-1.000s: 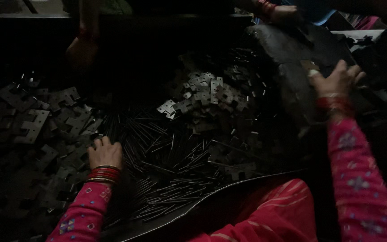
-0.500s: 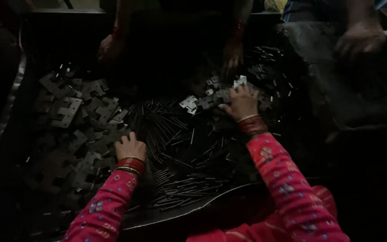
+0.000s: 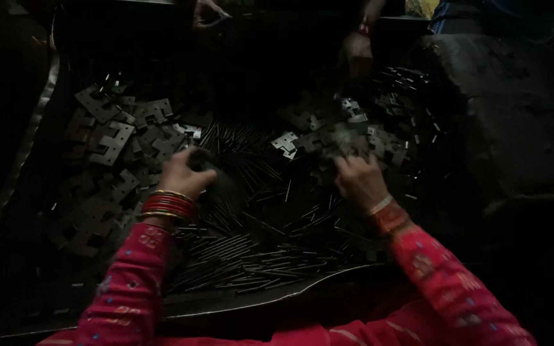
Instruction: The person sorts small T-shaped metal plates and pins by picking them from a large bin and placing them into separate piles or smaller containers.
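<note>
Centrally, a dark bench (image 3: 46, 83) carries a spread of thin metal pins (image 3: 258, 224), flanked by two heaps of flat notched metal plates: one at left (image 3: 107, 138), one at upper right (image 3: 354, 138). Left hand (image 3: 184, 173), wrist ringed with red bangles (image 3: 168, 205), rests at the seam between the left plates and the pins, fingers curled downward; whether its grip encloses a piece cannot be told in the dim light. Right hand (image 3: 359, 179), with a banded wrist, lies on the near edge of the right-hand plate heap, fingers bent over the plates and touching them; its grip likewise cannot be judged. Both forearms wear pink patterned sleeves (image 3: 129, 288). Far side of the bench: another person's hand (image 3: 208, 11) at top centre and a second hand (image 3: 356, 54) at the far edge of the right heap, both well apart from the near hands
</note>
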